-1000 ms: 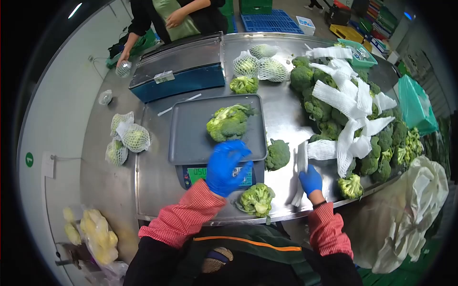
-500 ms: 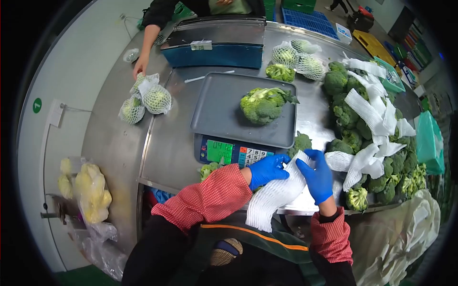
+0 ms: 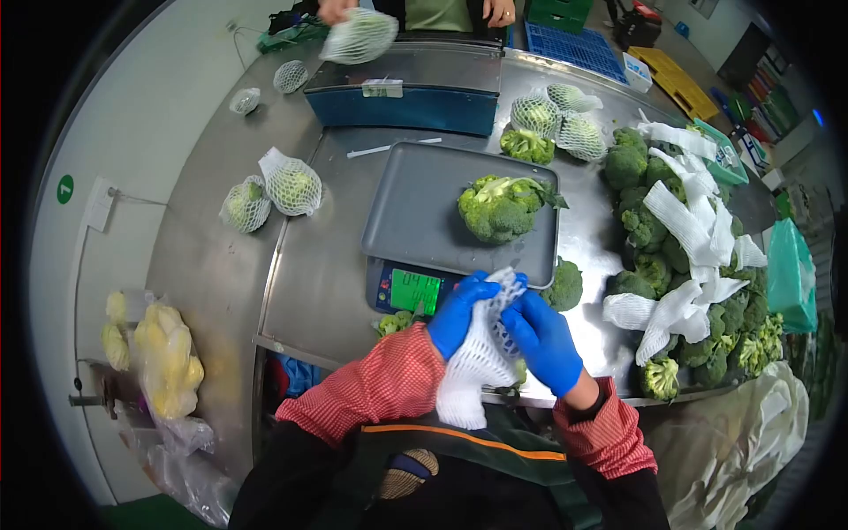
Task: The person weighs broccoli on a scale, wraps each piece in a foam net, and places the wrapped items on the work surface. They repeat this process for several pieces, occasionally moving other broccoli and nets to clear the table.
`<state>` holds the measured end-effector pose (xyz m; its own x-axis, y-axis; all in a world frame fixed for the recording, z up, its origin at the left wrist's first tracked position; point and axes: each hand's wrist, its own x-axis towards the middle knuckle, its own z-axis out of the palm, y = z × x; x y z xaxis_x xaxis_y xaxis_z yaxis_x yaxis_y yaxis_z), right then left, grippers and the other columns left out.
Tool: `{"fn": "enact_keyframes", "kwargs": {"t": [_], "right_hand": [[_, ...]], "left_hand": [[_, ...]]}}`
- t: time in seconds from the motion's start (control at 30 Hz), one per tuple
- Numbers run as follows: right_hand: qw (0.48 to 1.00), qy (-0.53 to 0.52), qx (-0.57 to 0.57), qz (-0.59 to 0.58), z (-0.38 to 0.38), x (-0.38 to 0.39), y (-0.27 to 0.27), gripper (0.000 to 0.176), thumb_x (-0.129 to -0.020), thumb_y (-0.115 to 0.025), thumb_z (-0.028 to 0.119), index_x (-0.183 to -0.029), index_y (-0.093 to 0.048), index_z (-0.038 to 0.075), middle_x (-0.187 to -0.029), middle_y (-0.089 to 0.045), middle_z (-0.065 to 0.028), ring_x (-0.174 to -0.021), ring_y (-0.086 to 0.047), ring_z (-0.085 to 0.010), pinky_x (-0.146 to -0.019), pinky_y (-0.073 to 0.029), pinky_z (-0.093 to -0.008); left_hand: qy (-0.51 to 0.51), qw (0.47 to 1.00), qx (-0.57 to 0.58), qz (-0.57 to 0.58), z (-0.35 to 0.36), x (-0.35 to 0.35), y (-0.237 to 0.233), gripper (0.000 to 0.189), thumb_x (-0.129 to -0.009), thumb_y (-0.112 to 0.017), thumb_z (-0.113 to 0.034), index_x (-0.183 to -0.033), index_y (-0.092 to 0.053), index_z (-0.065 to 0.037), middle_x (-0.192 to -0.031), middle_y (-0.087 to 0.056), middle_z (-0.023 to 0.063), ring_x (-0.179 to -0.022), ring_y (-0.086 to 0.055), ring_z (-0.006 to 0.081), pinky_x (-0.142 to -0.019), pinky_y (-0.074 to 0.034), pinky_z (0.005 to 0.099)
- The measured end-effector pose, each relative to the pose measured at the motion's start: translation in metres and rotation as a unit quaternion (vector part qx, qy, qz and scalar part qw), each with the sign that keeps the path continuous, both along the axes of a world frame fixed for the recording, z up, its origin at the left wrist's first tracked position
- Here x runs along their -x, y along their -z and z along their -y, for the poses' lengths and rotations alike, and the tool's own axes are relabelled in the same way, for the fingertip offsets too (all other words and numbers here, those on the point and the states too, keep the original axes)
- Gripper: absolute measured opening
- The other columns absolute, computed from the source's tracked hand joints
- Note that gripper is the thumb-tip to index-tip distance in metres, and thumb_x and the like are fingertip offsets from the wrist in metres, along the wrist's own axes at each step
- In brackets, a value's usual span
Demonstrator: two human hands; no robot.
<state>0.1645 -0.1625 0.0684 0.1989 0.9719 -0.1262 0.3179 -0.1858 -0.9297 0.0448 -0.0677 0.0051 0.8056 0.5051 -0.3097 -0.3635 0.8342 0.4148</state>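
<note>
Both my blue-gloved hands grip a white foam net sleeve point(image 3: 473, 358) in front of the scale. My left hand point(image 3: 461, 314) is closed on its left side, and my right hand point(image 3: 543, 340) pinches the upper right edge, where the mesh is stretched. The sleeve's lower end hangs over the table's front edge. Just beyond, a broccoli head point(image 3: 499, 208) lies on the grey weighing tray point(image 3: 411, 225). The scale's green display point(image 3: 415, 290) is lit, its keys mostly covered by my hands. One broccoli point(image 3: 564, 286) sits right of my hands, and another small piece point(image 3: 397, 323) to the left.
Heaped broccoli point(image 3: 649, 221) with loose foam sleeves point(image 3: 685, 225) fills the right side. Netted broccoli stands behind the tray point(image 3: 580, 134) and at left point(image 3: 293, 185). Across the table, a person's hand point(image 3: 338, 11) holds a netted head point(image 3: 359, 37) above a blue-sided machine point(image 3: 402, 108).
My hands have moved slightly left and closer together, and the sleeve's top is now spread into open mesh. The other person has lifted one netted head from the left group to the back.
</note>
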Motion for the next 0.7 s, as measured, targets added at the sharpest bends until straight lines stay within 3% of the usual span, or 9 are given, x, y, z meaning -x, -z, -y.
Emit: {"fn": "enact_keyframes", "kwargs": {"t": [0.03,0.1,0.13,0.23,0.27,0.37,0.4,0.53,0.7], "right_hand": [[1.000,0.010,0.013,-0.008,-0.005,-0.007,0.014,0.014,-0.088,-0.058,0.016,-0.089,-0.053,0.003,-0.073,-0.055,-0.0036,-0.067,-0.054,-0.0105,-0.060,-0.045,-0.0267],[0.999,0.028,0.036,-0.024,-0.018,-0.021,0.038,0.016,-0.088,-0.058,0.018,-0.090,-0.054,0.003,-0.075,-0.055,-0.0014,-0.068,-0.053,-0.0094,-0.061,-0.047,-0.0253],[0.992,0.107,-0.040,-0.050,-0.029,-0.025,0.035,0.030,-0.084,-0.063,0.031,-0.093,-0.056,0.003,-0.067,-0.057,-0.0068,-0.060,-0.056,-0.0108,-0.057,-0.046,-0.0275],[0.975,0.204,-0.045,0.081,-0.072,-0.050,-0.008,0.052,-0.083,-0.062,0.039,-0.116,-0.050,0.000,-0.072,-0.057,-0.0078,-0.059,-0.056,-0.0125,-0.059,-0.046,-0.0264],[0.970,0.229,-0.017,0.078,-0.091,-0.058,-0.009,0.061,-0.081,-0.061,0.047,-0.119,-0.050,0.001,-0.079,-0.060,-0.0110,-0.066,-0.059,-0.0166,-0.065,-0.047,-0.0286],[0.965,0.202,-0.035,0.163,-0.137,-0.095,0.044,0.062,-0.078,-0.062,0.049,-0.115,-0.051,0.000,-0.089,-0.063,-0.0141,-0.077,-0.061,-0.0212,-0.072,-0.047,-0.0310],[0.985,0.124,0.063,0.100,-0.141,-0.102,0.043,0.059,-0.077,-0.064,0.047,-0.111,-0.054,0.000,-0.096,-0.063,-0.0165,-0.086,-0.061,-0.0242,-0.077,-0.046,-0.0316],[0.989,0.134,0.053,0.008,-0.113,-0.110,0.044,0.055,-0.076,-0.067,0.046,-0.106,-0.056,0.000,-0.092,-0.063,-0.0111,-0.081,-0.059,-0.0169,-0.073,-0.047,-0.0287],[0.965,0.180,0.104,-0.158,-0.074,-0.116,0.047,0.055,-0.075,-0.070,0.044,-0.105,-0.055,0.001,-0.090,-0.059,-0.0063,-0.076,-0.056,-0.0117,-0.064,-0.046,-0.0250]], "left_hand": [[-0.016,0.999,-0.006,0.034,-0.008,0.002,-0.010,0.038,-0.083,-0.050,-0.013,-0.118,-0.049,0.003,-0.109,-0.059,0.0128,-0.098,-0.058,0.0203,-0.089,-0.045,0.0306],[-0.108,0.975,-0.163,-0.106,-0.031,0.015,0.002,0.019,-0.079,-0.057,-0.005,-0.098,-0.056,-0.001,-0.095,-0.060,0.0081,-0.086,-0.058,0.0150,-0.080,-0.046,0.0267],[-0.140,0.952,-0.223,-0.156,-0.050,0.019,0.014,0.016,-0.079,-0.058,-0.003,-0.095,-0.055,-0.002,-0.091,-0.059,0.0062,-0.082,-0.057,0.0133,-0.078,-0.046,0.0256],[-0.272,0.827,-0.420,-0.259,-0.103,0.004,0.024,0.012,-0.080,-0.060,-0.001,-0.087,-0.050,-0.004,-0.081,-0.054,0.0024,-0.074,-0.053,0.0100,-0.073,-0.045,0.0234],[-0.250,0.835,-0.418,-0.256,-0.115,-0.005,0.014,0.027,-0.078,-0.069,-0.013,-0.097,-0.052,-0.003,-0.087,-0.056,0.0071,-0.082,-0.057,0.0156,-0.076,-0.046,0.0279],[-0.181,0.696,-0.600,-0.350,-0.132,-0.037,0.001,0.052,-0.071,-0.077,-0.029,-0.109,-0.052,-0.004,-0.098,-0.056,0.0127,-0.094,-0.058,0.0224,-0.082,-0.047,0.0330],[-0.051,0.717,-0.587,-0.372,-0.138,-0.041,-0.004,0.067,-0.068,-0.078,-0.035,-0.119,-0.049,-0.004,-0.111,-0.053,0.0143,-0.105,-0.054,0.0260,-0.091,-0.042,0.0334],[-0.013,0.583,-0.734,-0.348,-0.112,-0.044,-0.025,0.068,-0.066,-0.076,-0.045,-0.115,-0.052,-0.005,-0.115,-0.048,0.0153,-0.101,-0.056,0.0310,-0.085,-0.047,0.0366],[0.076,0.491,-0.776,-0.389,-0.062,-0.060,-0.045,0.081,-0.063,-0.073,-0.048,-0.127,-0.043,-0.008,-0.116,-0.042,0.0161,-0.091,-0.059,0.0333,-0.074,-0.051,0.0406]]}}
